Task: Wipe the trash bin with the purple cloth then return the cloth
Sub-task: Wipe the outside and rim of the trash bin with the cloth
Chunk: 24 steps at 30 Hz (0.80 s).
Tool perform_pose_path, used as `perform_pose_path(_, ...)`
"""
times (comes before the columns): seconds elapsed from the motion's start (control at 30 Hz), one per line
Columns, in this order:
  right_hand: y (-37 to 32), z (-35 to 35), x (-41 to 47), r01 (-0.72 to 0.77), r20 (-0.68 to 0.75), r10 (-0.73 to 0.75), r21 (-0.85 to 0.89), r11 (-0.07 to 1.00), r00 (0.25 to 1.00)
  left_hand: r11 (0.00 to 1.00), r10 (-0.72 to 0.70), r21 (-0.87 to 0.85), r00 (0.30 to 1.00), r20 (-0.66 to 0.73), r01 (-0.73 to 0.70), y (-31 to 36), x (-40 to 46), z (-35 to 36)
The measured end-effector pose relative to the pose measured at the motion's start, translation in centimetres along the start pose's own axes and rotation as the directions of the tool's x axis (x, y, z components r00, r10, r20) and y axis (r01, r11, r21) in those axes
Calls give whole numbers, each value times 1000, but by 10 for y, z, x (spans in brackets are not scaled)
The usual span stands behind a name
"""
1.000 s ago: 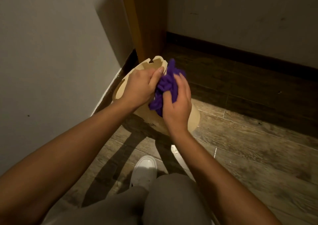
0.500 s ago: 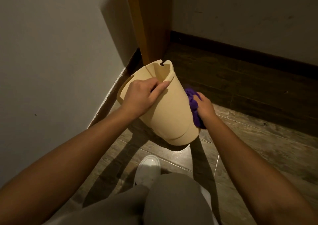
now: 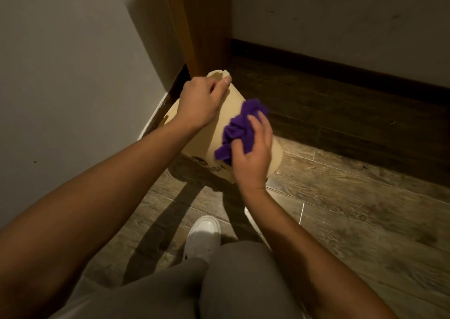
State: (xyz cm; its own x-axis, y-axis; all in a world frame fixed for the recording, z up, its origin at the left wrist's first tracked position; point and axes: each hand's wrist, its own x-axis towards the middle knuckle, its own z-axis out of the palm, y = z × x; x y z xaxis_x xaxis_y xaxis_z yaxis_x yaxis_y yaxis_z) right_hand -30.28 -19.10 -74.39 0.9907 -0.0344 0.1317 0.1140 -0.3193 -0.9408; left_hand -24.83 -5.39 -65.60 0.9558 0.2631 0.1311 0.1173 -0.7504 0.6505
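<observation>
A beige plastic trash bin (image 3: 203,145) leans on the wooden floor by the left wall, its rim pointing away from me and dark lettering showing low on its near side. My left hand (image 3: 201,103) grips the bin near its far rim. My right hand (image 3: 253,156) presses a crumpled purple cloth (image 3: 239,128) against the bin's near side wall. The bin's inside and its left side are hidden behind my hands and forearm.
A white wall (image 3: 73,75) runs along the left, close to the bin. A wooden door frame (image 3: 194,26) stands just behind it. Dark skirting (image 3: 341,75) lines the far wall. My white shoe (image 3: 203,235) and grey trouser legs are below the bin.
My right hand has brought the cloth from the bin's right side onto its near side wall. The bin has tipped further away, and my left hand has shifted up toward the rim.
</observation>
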Motion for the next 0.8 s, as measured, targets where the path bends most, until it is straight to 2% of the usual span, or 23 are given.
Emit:
perform_pose_path(0.1, -15, 17, -5, 223, 102, -212, -116, 968, 972, 997, -73, -30, 997, -24, 73, -9, 15, -3)
perform_pose_path(0.17, -5, 14, -5, 348, 178, -310, -251, 903, 934, 989, -137, -58, 990, -37, 134, -18, 21, -4)
perform_pose_path(0.27, 28, -6, -6, 434, 272, -351, -370, 821, 896, 974, -212, -89, 977, -35, 208, -29, 24, -6)
perform_pose_path(0.33, 52, -21, -6, 364, 266, -266, -457, 812, 927, 966, -243, -97, 970, -31, 239, -33, 26, -8)
perform_pose_path(0.37, 61, -28, -5, 282, 239, -183, -501, 818, 954, 961, -261, -100, 965, -39, 256, -35, 27, -9)
perform_pose_path(0.43, 76, -41, 2, 39, 151, 58, -570, 820, 987, 955, -285, -102, 956, -73, 277, -35, 27, -9)
perform_pose_path(0.5, 84, -56, 14, -192, 46, 263, -565, 802, 964, 964, -260, -80, 961, -98, 253, -34, 24, -8)
perform_pose_path(0.53, 81, -64, 22, -256, -3, 299, -528, 810, 954, 972, -234, -62, 967, -102, 228, -33, 23, -8)
perform_pose_path(0.6, 60, -79, 43, -284, -67, 284, -432, 856, 957, 982, -189, -32, 978, -84, 187, -31, 19, -6)
perform_pose_path(0.63, 44, -85, 56, -265, -52, 268, -412, 872, 962, 985, -174, -19, 982, -71, 173, -30, 17, -4)
perform_pose_path(0.7, 4, -89, 83, -216, 101, 281, -415, 884, 954, 992, -126, 23, 991, -47, 127, -24, 11, 0)
perform_pose_path(0.8, -56, -84, 114, -281, 345, 434, -411, 867, 832, 995, -24, 96, 999, -22, 26, -9, 0, 3)
